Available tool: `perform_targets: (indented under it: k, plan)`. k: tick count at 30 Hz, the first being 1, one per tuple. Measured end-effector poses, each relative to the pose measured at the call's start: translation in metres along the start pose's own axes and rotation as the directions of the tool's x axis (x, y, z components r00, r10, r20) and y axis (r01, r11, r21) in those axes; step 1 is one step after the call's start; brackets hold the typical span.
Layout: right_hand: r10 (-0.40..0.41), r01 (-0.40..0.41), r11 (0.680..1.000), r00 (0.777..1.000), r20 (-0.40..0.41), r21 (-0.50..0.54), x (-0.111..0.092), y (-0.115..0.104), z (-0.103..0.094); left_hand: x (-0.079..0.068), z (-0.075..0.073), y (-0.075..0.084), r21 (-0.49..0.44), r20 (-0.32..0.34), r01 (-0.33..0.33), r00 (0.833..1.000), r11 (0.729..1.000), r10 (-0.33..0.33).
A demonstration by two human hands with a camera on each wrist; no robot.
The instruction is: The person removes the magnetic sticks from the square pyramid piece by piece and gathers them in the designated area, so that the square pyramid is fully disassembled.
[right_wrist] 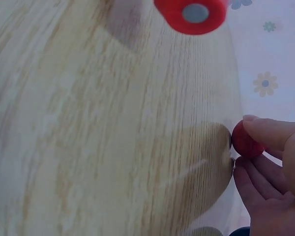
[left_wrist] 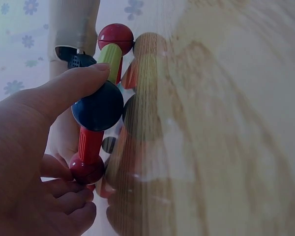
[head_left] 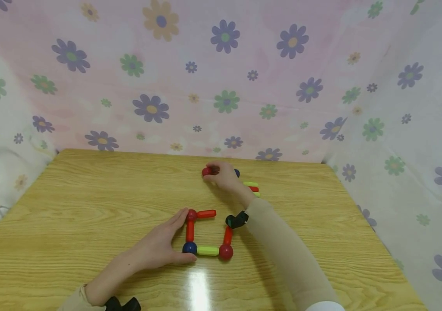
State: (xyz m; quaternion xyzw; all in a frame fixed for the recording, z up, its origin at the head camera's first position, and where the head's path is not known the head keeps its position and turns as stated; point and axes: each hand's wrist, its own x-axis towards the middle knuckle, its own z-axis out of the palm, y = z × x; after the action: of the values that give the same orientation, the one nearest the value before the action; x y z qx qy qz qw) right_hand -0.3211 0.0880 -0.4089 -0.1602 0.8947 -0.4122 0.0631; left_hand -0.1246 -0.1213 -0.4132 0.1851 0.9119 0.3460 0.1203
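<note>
On the table lies a partly closed frame of toy magnetic rods and balls. A red rod (head_left: 190,232) links its far-left red ball (head_left: 191,214) to a blue ball (head_left: 189,248); a yellow-green rod (head_left: 208,251) runs on to a second red ball (head_left: 226,252). Two more red rods have free ends. My left hand (head_left: 158,244) holds the frame's left side, thumb by the blue ball and fingers against the far red ball. Farther back, my right hand (head_left: 224,176) pinches a loose red ball (right_wrist: 247,139) between thumb and fingers.
Beside the right wrist lie several yellow-green and red rods (head_left: 253,189), partly hidden. Another blue ball (head_left: 237,172) shows behind the right hand. Flowered cloth (head_left: 190,86) hangs along the table's back and sides. A wrist camera (head_left: 237,220) overhangs the frame's right side.
</note>
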Motion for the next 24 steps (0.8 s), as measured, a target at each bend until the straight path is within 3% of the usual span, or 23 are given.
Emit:
perform_targets:
  k: [24]
  plan:
    - [-0.002, 0.002, 1.000, 1.000, -0.011, -0.009, -0.0007, -0.0015, 0.0024, 0.0003, 0.0011, -0.0008, 0.005, -0.008, -0.006, 1.000, 1.000, 0.006]
